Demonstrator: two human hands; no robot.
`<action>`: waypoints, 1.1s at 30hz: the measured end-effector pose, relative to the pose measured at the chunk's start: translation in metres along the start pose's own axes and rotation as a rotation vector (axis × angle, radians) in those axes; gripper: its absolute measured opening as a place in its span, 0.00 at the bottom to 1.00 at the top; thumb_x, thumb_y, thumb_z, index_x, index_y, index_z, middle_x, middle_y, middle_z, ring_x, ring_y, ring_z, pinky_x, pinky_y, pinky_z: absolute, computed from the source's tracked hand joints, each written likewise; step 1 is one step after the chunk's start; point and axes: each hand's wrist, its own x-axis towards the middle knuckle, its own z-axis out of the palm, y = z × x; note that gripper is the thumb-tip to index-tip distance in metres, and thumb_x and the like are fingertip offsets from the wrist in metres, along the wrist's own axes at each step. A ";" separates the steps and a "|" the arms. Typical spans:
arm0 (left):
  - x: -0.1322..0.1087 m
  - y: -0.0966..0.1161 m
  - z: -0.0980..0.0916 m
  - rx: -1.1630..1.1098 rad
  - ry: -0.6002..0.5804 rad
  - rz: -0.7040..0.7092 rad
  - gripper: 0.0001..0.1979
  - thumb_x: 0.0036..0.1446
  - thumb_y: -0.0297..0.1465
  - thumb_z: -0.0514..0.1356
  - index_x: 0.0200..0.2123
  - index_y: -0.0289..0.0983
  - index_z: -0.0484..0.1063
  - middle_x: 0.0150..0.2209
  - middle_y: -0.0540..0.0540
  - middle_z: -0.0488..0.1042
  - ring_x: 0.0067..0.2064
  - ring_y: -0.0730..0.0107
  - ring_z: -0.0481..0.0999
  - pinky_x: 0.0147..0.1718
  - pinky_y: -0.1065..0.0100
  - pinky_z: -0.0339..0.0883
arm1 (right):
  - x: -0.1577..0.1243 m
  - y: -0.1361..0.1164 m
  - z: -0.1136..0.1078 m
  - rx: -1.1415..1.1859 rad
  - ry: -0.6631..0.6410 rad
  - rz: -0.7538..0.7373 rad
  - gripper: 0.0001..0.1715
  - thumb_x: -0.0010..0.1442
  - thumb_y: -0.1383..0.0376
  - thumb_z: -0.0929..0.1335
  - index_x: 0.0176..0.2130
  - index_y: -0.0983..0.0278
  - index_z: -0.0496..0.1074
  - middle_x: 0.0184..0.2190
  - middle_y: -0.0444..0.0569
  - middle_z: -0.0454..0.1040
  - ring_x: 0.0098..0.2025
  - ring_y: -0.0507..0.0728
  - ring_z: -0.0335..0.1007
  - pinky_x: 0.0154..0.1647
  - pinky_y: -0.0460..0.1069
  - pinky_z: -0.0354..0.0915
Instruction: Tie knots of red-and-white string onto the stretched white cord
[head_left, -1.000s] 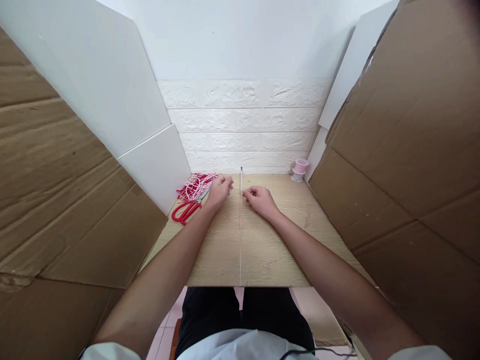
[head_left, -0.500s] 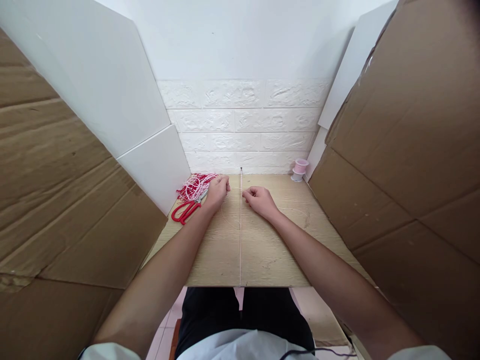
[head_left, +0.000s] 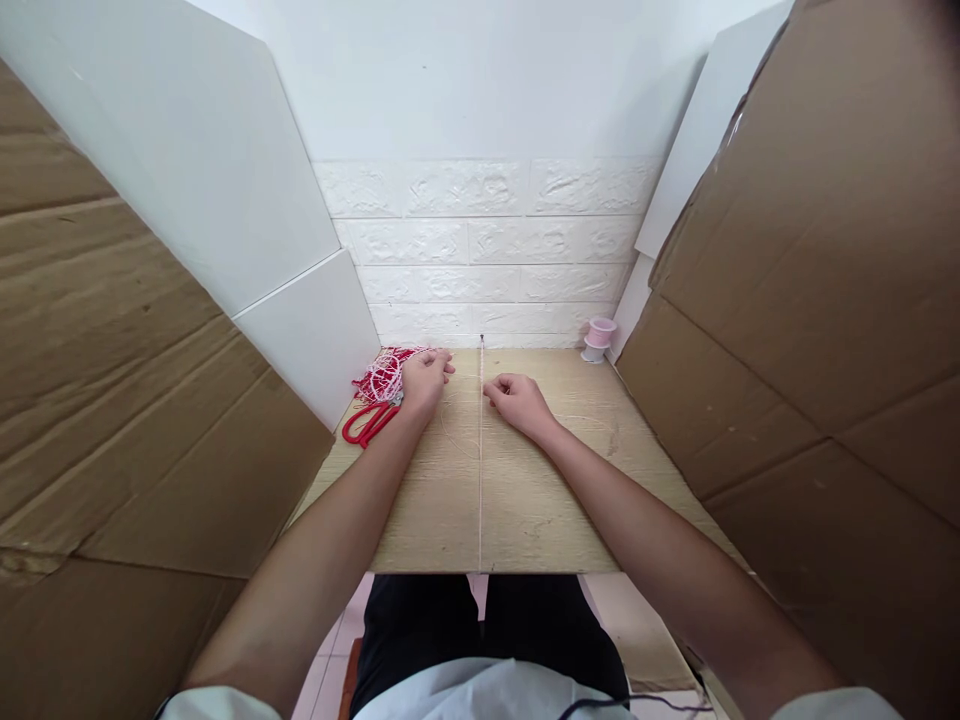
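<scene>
A thin pale cord runs taut from a small dark peg at the wall to the table's front edge. Its far section looks thicker and pinkish. Left of it, my left hand is closed on a fine pale thread that stretches across to the cord. My right hand pinches right beside the cord, fingertips together; thread trails on the table behind it, though what lies between the fingertips is too fine to see clearly. A loose loop of thread hangs below my left hand.
Red-handled scissors lie by my left wrist, next to a tangled heap of red and white cords. Two stacked spools, pink over white, stand at the back right. Cardboard panels flank the wooden table.
My left hand has moved a little left, away from the taut cord, and its fingers have loosened slightly. My right hand has barely moved.
</scene>
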 end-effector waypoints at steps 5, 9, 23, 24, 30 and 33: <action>-0.003 0.000 0.000 -0.005 -0.022 0.003 0.13 0.46 0.39 0.66 0.27 0.34 0.74 0.26 0.45 0.77 0.23 0.74 0.69 0.25 0.70 0.62 | 0.000 0.001 0.002 -0.038 -0.014 -0.013 0.18 0.59 0.58 0.63 0.22 0.64 0.67 0.21 0.43 0.69 0.26 0.51 0.61 0.29 0.45 0.53; -0.002 -0.003 -0.001 0.059 0.014 0.036 0.16 0.45 0.42 0.67 0.21 0.36 0.69 0.21 0.48 0.74 0.22 0.74 0.67 0.25 0.69 0.61 | 0.001 0.001 0.003 -0.055 -0.020 -0.010 0.18 0.59 0.58 0.63 0.22 0.64 0.68 0.21 0.44 0.69 0.27 0.51 0.62 0.29 0.45 0.53; 0.006 -0.013 -0.001 0.055 0.059 -0.001 0.17 0.56 0.44 0.59 0.28 0.35 0.72 0.24 0.48 0.73 0.22 0.74 0.67 0.25 0.71 0.61 | 0.000 0.000 0.003 -0.073 -0.024 -0.003 0.19 0.59 0.58 0.63 0.21 0.64 0.65 0.20 0.43 0.67 0.26 0.51 0.61 0.29 0.46 0.52; 0.006 -0.013 -0.002 0.087 0.072 0.009 0.20 0.58 0.47 0.57 0.25 0.36 0.70 0.21 0.49 0.71 0.22 0.74 0.67 0.24 0.70 0.60 | 0.000 0.000 0.003 -0.074 -0.023 -0.003 0.19 0.59 0.58 0.63 0.21 0.64 0.65 0.20 0.43 0.67 0.26 0.51 0.61 0.29 0.46 0.52; 0.005 -0.012 -0.002 0.124 0.111 0.003 0.25 0.62 0.48 0.53 0.20 0.37 0.68 0.19 0.49 0.70 0.22 0.72 0.65 0.25 0.69 0.58 | 0.000 -0.001 0.002 -0.073 -0.025 0.002 0.18 0.59 0.59 0.64 0.21 0.65 0.65 0.21 0.43 0.67 0.26 0.51 0.61 0.29 0.46 0.52; 0.006 -0.013 0.000 0.066 0.087 -0.004 0.18 0.61 0.41 0.55 0.28 0.34 0.74 0.27 0.46 0.76 0.23 0.74 0.67 0.26 0.70 0.60 | 0.000 0.000 0.002 -0.075 -0.020 0.002 0.18 0.59 0.59 0.64 0.21 0.64 0.65 0.20 0.43 0.67 0.26 0.51 0.61 0.29 0.46 0.52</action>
